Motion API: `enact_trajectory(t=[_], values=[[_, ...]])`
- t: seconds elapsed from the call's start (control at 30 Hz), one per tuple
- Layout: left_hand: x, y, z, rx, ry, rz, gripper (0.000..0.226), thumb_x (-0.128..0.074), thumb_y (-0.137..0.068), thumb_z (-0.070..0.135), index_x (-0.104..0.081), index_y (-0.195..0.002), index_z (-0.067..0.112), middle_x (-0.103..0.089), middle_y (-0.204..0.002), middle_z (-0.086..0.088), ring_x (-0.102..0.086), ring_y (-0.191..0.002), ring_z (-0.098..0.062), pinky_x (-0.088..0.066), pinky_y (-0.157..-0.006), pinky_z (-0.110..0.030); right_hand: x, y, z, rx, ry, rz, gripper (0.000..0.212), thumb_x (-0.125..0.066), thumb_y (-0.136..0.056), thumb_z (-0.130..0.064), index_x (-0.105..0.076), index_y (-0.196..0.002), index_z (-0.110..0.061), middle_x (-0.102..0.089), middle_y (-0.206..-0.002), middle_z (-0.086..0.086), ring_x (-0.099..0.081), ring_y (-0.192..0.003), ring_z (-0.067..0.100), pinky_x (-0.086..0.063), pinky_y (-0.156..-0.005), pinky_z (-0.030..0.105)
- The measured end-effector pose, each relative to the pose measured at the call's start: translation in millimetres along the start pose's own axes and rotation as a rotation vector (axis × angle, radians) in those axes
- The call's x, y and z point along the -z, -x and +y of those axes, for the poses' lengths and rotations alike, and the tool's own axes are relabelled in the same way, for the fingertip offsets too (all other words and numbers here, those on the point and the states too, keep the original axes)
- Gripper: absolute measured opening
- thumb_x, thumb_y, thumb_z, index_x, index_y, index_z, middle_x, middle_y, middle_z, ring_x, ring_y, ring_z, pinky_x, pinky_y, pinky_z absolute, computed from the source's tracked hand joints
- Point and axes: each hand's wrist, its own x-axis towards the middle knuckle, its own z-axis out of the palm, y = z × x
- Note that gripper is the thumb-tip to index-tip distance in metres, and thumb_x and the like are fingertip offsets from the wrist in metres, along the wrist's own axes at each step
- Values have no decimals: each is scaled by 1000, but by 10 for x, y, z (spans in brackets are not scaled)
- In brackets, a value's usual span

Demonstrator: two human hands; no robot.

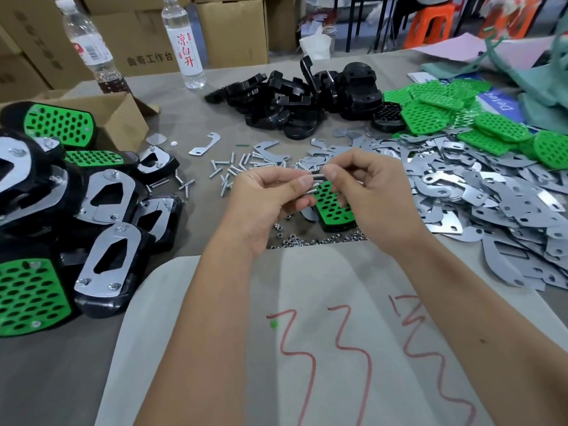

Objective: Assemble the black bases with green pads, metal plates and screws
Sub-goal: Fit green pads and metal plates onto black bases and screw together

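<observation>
1. Steel screws (318,179) pinched between left hand (264,198) and right hand (365,192); green-padded base (333,207) lies just beneath.
2. Judgement: separate one screw, align it squarely with a pad hole.
3. Nuts (307,241) nearside; loose screws (236,170) beyond left hand, metal plates (491,204) crowding the right.

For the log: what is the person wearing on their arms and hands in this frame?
Nothing shows on either arm. The left hand and right hand are bare: no gloves, rings, watch or wristband. Both forearms are uncovered to the bottom edge of the head view, with no sleeve in sight. Nails are short and unpainted.
</observation>
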Motion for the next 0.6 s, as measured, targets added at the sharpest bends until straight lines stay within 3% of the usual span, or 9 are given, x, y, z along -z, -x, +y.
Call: enact_trajectory(t=[0.1,0.2,0.37,0.6], values=[[71,-30,-30,-75,-145,101,14,-80,-83,-5,-76,-88,6,-76,-72,-9,-72,-62,-18,-61,-63,-27,175,-59,-52,-89,-100,-24,15,-58,-104,-3,-62,-91,-9,-68,-72,8,-59,-54,17,-48,-48,27],[153,-89,-67,-175,-402,246,22,-82,-84,3,-78,-77,23,-78,-75,-6,-72,-72,-18,-62,-78,-40,398,-87,-55,-132,-63,-172,8,-61,-100,2,-65,-94,-1,-71,-70,13,-60,-51,18,-50,-45,27],[133,-142,-113,-229,-397,286,22,-76,-89,7,-76,-75,24,-77,-69,3,-67,-59,-8,-54,-58,-22,529,-88,6,-245,-87,-406,12,-67,-98,-2,-72,-90,5,-71,-68,16,-61,-47,17,-50,-43,24],[2,-166,-159,-292,-472,222,23,-64,-100,20,-66,-77,21,-64,-61,11,-52,-54,-7,-46,-58,-29,535,-95,64,-334,-114,-437,15,-64,-99,-4,-71,-87,2,-68,-65,13,-58,-46,16,-46,-41,20]])
